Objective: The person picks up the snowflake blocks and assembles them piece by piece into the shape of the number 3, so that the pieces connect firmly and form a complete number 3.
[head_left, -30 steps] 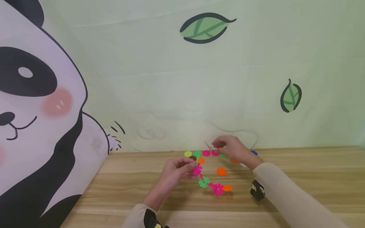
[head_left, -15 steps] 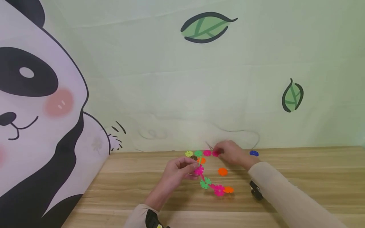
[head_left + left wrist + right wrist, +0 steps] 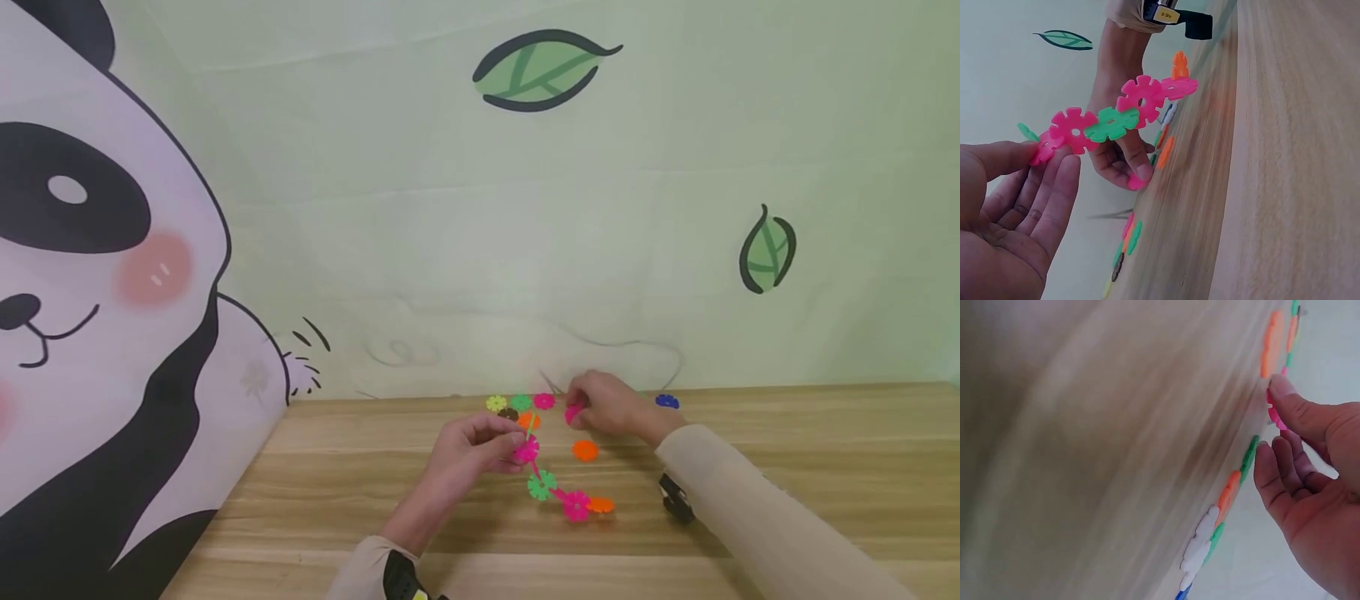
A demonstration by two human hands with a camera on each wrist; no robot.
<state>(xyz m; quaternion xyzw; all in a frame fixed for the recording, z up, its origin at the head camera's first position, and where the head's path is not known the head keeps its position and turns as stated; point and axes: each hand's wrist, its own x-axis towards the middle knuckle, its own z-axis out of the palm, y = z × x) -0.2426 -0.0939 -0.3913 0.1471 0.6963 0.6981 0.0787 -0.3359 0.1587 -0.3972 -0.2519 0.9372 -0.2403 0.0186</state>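
Observation:
My left hand (image 3: 476, 447) pinches one end of a chain of flower-shaped snowflake discs above the table. In the left wrist view the chain shows pink discs (image 3: 1073, 130), a green disc (image 3: 1112, 124) and an orange disc (image 3: 1180, 65) at the far end. A small green disc (image 3: 1027, 132) sticks up by the pinching fingertips. At the back of the table my right hand (image 3: 611, 406) pinches a loose pink snowflake disc (image 3: 1275, 414) between thumb and fingers. Part of that disc is hidden by the thumb.
Along the table's (image 3: 315, 492) back edge lie loose yellow (image 3: 496, 403), green (image 3: 521, 402), pink (image 3: 543, 402) and blue discs (image 3: 667, 402). An orange disc (image 3: 586, 451) lies nearer. White discs (image 3: 1199, 544) show in the right wrist view. A printed backdrop (image 3: 450, 250) stands behind.
My right hand has come down onto a pink disc at the back, gripped it and drawn it slightly nearer. The left hand keeps hold of the chain, which has shifted slightly right and down.

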